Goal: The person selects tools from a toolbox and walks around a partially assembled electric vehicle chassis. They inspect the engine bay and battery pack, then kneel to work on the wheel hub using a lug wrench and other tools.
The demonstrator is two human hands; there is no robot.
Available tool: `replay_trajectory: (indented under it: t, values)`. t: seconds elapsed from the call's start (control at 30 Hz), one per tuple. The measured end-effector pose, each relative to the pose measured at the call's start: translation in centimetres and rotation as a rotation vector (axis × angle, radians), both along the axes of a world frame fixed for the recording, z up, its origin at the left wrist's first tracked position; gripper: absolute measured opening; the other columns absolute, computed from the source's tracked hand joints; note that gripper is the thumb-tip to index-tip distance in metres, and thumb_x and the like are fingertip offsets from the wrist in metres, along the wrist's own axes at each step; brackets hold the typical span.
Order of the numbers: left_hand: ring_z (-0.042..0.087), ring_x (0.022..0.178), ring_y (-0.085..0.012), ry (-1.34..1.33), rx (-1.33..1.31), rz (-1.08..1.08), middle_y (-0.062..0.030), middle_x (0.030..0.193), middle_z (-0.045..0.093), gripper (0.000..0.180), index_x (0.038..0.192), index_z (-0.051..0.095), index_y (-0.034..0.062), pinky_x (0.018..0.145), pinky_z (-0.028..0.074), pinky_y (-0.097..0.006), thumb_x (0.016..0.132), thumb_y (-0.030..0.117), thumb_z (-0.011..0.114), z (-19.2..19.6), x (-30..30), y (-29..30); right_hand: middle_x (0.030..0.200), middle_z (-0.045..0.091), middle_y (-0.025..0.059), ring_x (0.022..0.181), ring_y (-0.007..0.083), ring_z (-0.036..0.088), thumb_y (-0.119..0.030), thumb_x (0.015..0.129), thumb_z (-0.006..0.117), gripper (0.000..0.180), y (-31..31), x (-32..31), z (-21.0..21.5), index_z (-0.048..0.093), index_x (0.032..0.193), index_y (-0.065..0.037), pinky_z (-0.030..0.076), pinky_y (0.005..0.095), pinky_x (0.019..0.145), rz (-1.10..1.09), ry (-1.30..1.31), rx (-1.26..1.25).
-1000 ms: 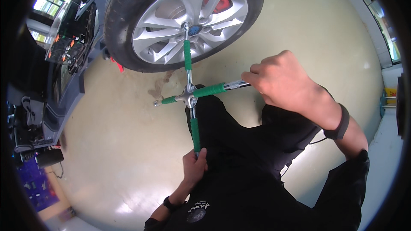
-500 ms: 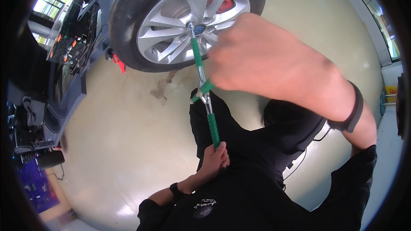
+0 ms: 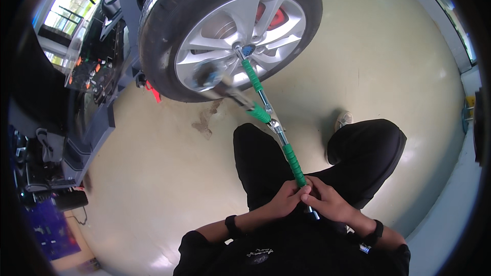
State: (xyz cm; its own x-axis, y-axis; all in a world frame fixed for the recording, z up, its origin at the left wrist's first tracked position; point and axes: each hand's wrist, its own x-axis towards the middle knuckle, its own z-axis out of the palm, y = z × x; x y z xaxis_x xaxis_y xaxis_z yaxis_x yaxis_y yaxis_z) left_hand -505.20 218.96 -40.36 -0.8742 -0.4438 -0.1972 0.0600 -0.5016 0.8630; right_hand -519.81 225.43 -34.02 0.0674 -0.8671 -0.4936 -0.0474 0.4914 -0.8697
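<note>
Hands (image 3: 307, 199) pinch the near end of the wrench (image 3: 271, 120), its far socket on the wheel (image 3: 232, 36) hub; keep that shaft in line so it spins without slipping off.

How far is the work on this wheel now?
Done: the cross wrench sits on a nut near the hub of the wheel. In hand: left hand and right hand both grip its near end, and a side arm is blurred. Left: the wheel is on the car; which nuts are finished cannot be told.
</note>
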Motion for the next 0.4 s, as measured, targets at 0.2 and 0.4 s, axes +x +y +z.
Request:
replay_trajectory:
  t: [0.2,0.4]
  values:
    - [0.054,0.064,-0.0086,0.002,0.046,-0.226,-0.0041,0.078,0.054,0.028,0.095,0.049,0.0009,0.059,0.045,-0.022,0.095,0.027,0.036,0.4,0.1,-1.9,0.082,0.054,0.0076,0.064,0.0093,0.054,-0.021,0.085,0.055,0.049,0.8,1.1,1.7,0.035,0.122,0.004,0.046,0.0225,0.049,-0.183,-0.079,0.043]
    - [0.056,0.076,-0.0122,-0.177,-0.082,-0.498,-0.0067,0.09,0.057,0.041,0.105,0.051,0.0008,0.073,0.046,-0.026,0.095,0.036,0.033,0.9,0.1,-4.5,0.088,0.056,0.0078,0.063,0.0087,0.054,-0.012,0.086,0.051,0.048,1.2,1.4,1.7,0.03,0.127,0.001,0.048,0.024,0.049,-0.201,-0.147,0.166]
